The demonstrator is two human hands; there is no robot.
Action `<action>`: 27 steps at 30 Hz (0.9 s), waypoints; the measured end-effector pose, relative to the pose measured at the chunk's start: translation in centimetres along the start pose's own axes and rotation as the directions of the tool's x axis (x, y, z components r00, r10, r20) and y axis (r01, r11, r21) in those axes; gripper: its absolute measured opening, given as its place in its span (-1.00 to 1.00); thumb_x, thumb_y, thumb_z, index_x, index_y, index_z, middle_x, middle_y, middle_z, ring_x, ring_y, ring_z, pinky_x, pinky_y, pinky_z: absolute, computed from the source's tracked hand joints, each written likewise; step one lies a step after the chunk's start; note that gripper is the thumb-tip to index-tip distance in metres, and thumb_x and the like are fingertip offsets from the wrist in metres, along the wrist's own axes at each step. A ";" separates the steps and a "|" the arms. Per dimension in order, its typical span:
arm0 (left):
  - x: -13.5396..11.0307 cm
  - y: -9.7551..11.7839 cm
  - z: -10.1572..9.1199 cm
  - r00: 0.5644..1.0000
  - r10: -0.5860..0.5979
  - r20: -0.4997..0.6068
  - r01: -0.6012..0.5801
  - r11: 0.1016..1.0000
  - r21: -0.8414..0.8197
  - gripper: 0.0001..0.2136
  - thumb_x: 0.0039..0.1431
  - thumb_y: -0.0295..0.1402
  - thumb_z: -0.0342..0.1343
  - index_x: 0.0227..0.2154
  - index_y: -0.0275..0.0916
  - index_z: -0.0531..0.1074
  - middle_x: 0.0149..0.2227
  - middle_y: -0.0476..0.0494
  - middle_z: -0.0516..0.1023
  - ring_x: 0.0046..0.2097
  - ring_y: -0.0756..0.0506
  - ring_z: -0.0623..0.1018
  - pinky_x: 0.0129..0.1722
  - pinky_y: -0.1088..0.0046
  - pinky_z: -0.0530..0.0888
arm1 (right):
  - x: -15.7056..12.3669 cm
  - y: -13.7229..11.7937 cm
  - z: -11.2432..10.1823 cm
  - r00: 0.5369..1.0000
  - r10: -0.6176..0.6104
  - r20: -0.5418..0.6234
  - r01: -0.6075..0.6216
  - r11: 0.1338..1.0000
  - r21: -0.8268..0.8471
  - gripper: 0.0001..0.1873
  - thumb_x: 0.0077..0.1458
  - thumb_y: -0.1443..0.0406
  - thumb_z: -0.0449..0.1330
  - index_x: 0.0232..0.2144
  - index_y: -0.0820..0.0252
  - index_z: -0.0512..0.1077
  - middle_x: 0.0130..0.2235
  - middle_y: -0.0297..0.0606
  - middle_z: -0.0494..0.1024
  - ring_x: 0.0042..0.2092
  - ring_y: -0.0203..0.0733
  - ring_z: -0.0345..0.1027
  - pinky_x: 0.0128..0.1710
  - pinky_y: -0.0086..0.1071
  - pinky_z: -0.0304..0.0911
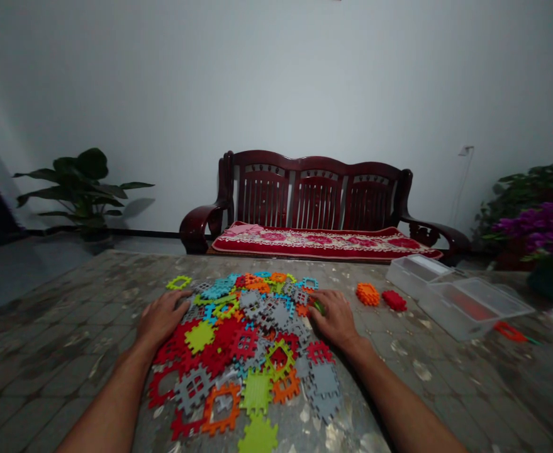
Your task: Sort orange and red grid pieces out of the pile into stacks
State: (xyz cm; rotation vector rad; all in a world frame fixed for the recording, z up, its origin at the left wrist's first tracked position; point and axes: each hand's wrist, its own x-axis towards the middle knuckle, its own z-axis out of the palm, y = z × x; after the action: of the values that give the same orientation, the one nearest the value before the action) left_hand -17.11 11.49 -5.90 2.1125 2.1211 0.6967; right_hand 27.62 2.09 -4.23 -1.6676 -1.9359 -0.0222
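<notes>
A heap of interlocking plastic pieces with toothed edges, in red, grey, orange, lime green and blue, lies on the table in front of me. My left hand (163, 314) rests at the heap's left edge, fingers stretched forward and thumb apart, near a grey piece. On the opposite side my right hand (335, 318) touches the heap's edge, thumb spread from the fingers. A bit of green (319, 307) shows in the gap between them; whether it is gripped is unclear. Closer to me lie a solid lime piece (256, 391), an orange frame (222, 408) and a grey windowed piece (194, 387).
Right of my hand sit an orange stack (367, 294) and a red stack (394, 300) of pieces. Beyond them stand clear plastic boxes (460, 314), with an orange item (509, 331) alongside. A wooden bench (316, 189) is behind the table; plants flank it.
</notes>
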 end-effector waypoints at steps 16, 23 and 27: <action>-0.4 1.0 -0.9 0.999 -0.024 0.033 0.023 0.999 0.032 -0.58 0.36 -0.23 -0.01 0.14 -0.11 0.62 0.27 -0.21 0.59 0.29 -0.28 0.54 0.32 0.07 0.40 | 0.0 0.0 0.6 0.997 -0.082 -0.007 0.082 0.997 0.000 -0.70 0.29 0.29 0.19 0.02 0.10 0.62 0.04 -0.15 0.67 0.10 0.00 0.44 0.19 -0.17 0.26; -0.6 1.2 -1.4 0.999 0.035 0.031 -0.035 0.999 -0.005 -0.63 0.34 -0.27 0.04 0.06 -0.07 0.66 0.23 -0.18 0.64 0.28 -0.28 0.55 0.33 0.02 0.38 | 0.7 -0.9 0.5 0.999 -0.013 -0.042 0.016 0.998 0.059 -0.68 0.29 0.32 0.15 0.00 0.06 0.63 0.04 -0.16 0.69 0.11 -0.02 0.46 0.19 -0.19 0.27; -0.7 1.3 -1.3 0.999 0.045 0.018 -0.045 0.999 -0.027 -0.64 0.33 -0.29 0.03 0.04 -0.07 0.67 0.21 -0.18 0.65 0.27 -0.28 0.56 0.33 0.01 0.38 | 3.8 -3.2 0.7 0.998 0.020 0.065 -0.022 0.999 0.039 -0.66 0.30 0.28 0.15 0.04 0.03 0.62 0.08 -0.19 0.68 0.15 -0.02 0.45 0.20 -0.21 0.25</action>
State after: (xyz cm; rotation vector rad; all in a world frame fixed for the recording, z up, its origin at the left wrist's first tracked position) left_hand -16.29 10.44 -4.43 2.1504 2.0493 0.7030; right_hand 24.17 5.09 -2.09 -1.6817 -1.9532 0.0779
